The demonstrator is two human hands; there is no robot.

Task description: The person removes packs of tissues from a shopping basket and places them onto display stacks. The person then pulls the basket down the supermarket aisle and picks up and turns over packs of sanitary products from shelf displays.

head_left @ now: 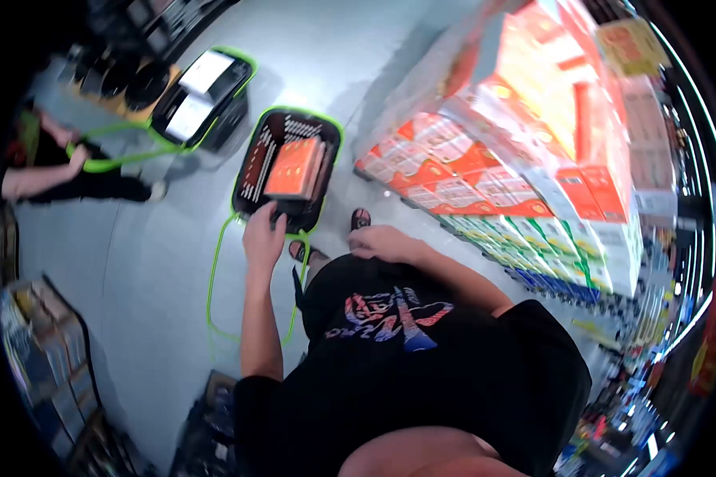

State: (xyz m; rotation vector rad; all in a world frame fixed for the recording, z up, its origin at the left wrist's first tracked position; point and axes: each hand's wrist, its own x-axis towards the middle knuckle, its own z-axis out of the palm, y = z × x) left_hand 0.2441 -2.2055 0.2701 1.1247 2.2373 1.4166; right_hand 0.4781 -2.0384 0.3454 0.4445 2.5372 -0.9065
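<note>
A black shopping basket [252,171] with a bright green rim stands on the floor in front of me. An orange-topped box [296,167] lies inside it. My left hand [264,237] reaches to the basket's near edge, finger and thumb apart. I cannot tell whether it touches the edge. The basket's long green pull handle [210,290] extends back toward me, past my left forearm. Loosely curled in front of my black shirt, my right hand [383,242] shows nothing in its fingers.
At the right rises a large stack of orange and green cartons [485,179]. Another person's hand [78,159] grips the green handle of a second basket [235,91] at the upper left. A shelf of goods [52,342] stands at the lower left.
</note>
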